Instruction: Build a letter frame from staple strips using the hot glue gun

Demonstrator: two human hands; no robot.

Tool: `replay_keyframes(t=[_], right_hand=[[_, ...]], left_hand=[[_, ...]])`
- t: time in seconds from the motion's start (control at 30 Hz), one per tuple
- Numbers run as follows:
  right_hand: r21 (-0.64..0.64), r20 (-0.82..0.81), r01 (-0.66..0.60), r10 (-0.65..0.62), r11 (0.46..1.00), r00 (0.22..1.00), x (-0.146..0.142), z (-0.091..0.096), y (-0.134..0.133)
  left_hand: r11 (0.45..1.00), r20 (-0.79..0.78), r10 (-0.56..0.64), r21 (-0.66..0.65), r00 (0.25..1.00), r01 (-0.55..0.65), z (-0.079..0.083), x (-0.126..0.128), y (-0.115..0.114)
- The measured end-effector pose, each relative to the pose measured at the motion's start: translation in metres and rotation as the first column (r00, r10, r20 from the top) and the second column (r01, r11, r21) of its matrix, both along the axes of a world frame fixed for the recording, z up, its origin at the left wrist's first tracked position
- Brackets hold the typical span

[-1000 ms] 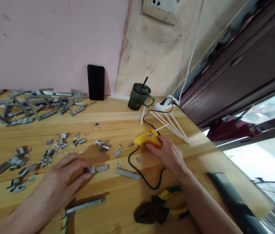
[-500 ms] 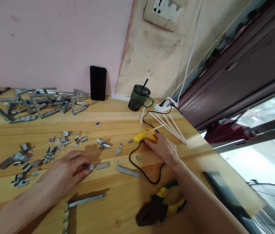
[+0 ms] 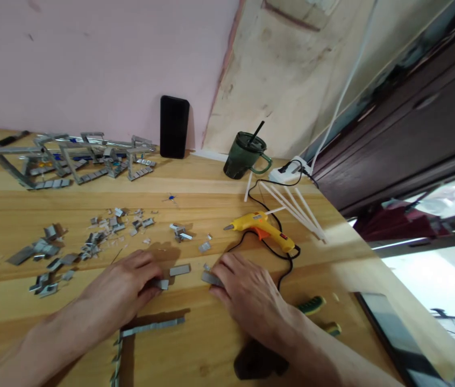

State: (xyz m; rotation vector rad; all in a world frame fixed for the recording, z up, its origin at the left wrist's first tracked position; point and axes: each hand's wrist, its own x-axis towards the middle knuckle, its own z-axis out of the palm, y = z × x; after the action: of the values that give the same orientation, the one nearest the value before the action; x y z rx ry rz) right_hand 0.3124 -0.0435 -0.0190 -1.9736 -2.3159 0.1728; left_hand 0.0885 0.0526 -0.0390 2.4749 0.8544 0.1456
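Observation:
A small grey strip piece (image 3: 163, 284) is pinched between the thumb and fingers of my left hand (image 3: 133, 282), low over the table. My right hand (image 3: 247, 293) has its thumb and fingers closed on a longer grey strip (image 3: 210, 278), whose far end is hidden under the hand. Between the two hands lies another short grey piece (image 3: 179, 270). A yellow glue gun (image 3: 257, 226) rests on its side behind my right hand, nozzle to the left. In front of my left hand is a segmented grey strip assembly (image 3: 155, 326) bent at a corner.
Cut grey pieces (image 3: 45, 246) and scraps lie at left. Grey frames (image 3: 70, 161), a phone (image 3: 174, 127) and a green mug (image 3: 244, 156) line the wall. White glue sticks (image 3: 292, 209) lie near a power strip (image 3: 292, 171). Pliers (image 3: 312, 305) are partly under my right forearm.
My right hand has let go of the glue gun, come toward me and left, and closed on the longer grey strip. My left hand still holds its piece. The view has shifted slightly.

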Motion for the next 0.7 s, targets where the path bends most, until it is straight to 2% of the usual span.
replay_keyframes(t=[0.13,0.27,0.5,0.7], right_hand=[[-0.028,-0.02,-0.104,0.104,0.994,0.994,-0.005,-0.006,0.002],[-0.004,-0.047,-0.208,0.207,0.978,0.977,-0.016,-0.009,0.005],[0.039,-0.072,-0.239,0.241,0.97,0.968,-0.025,-0.014,0.01],[0.058,-0.13,-0.239,0.245,0.969,0.961,-0.021,-0.014,0.011]], left_hand=[[1.0,-0.002,-0.024,-0.014,1.0,0.024,0.0,0.003,-0.002],[1.0,-0.013,-0.024,0.004,1.0,0.024,-0.002,0.006,-0.004],[0.997,-0.045,-0.044,0.057,0.998,0.046,0.002,0.01,-0.008],[0.998,-0.103,-0.053,0.01,0.993,0.054,0.007,0.015,-0.007]])
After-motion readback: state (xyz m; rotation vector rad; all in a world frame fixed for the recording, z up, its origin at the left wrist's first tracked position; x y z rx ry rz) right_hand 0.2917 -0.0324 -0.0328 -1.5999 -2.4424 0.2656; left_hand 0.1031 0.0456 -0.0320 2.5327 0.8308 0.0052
